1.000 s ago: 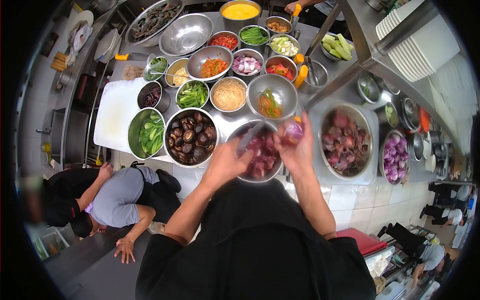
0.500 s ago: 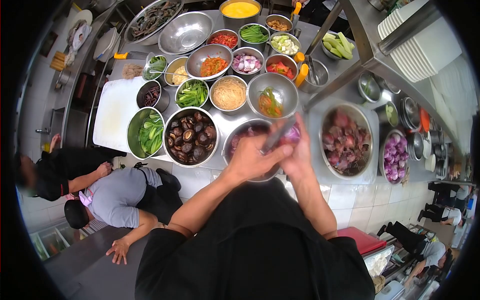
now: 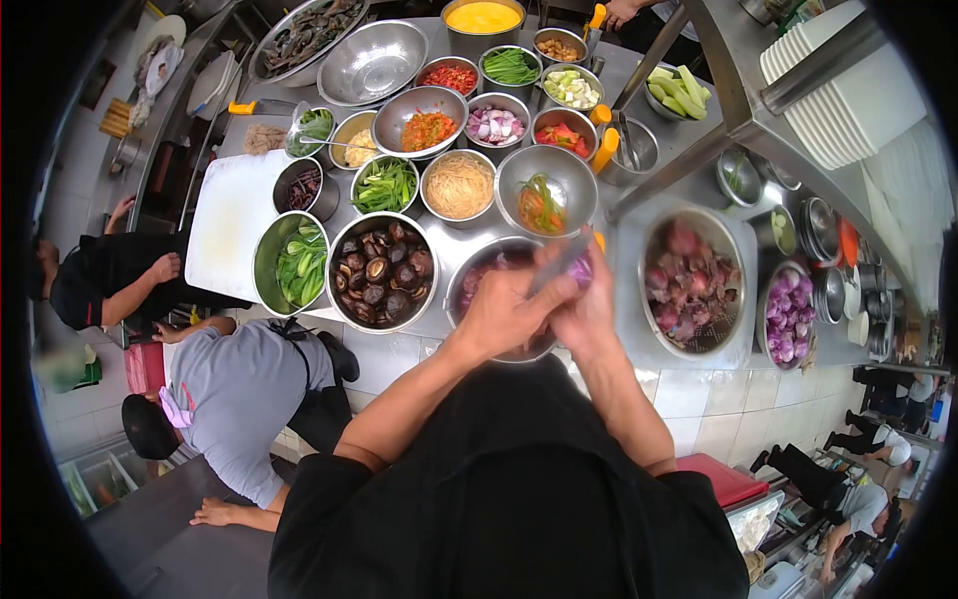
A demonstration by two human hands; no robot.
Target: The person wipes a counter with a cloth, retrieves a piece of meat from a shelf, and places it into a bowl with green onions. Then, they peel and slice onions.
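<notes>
Over a steel bowl [image 3: 462, 290] of purple onions at the counter's front edge, my left hand [image 3: 507, 311] is closed around a knife [image 3: 559, 262], whose blade is blurred. My right hand [image 3: 591, 309] holds a purple onion [image 3: 579, 270] against the blade, fingers curled about it. Both hands nearly touch. Right of them stands a colander [image 3: 692, 283] with onions and loose skins. Mushrooms [image 3: 382, 273] fill the pot on the left. Just behind my hands is a bowl [image 3: 569, 178] with green and orange strips.
Several bowls of cut vegetables stand behind, with a noodle bowl [image 3: 458, 186] among them. A white cutting board [image 3: 225, 225] lies left. Peeled onions [image 3: 789, 314] fill a bowl at right. A shelf post [image 3: 664, 175] rises nearby. Co-workers are at the left and lower right.
My hands have shifted slightly while staying together on the knife and onion. At the left, the co-worker in grey has moved an arm and leaned differently; the one in black has moved too.
</notes>
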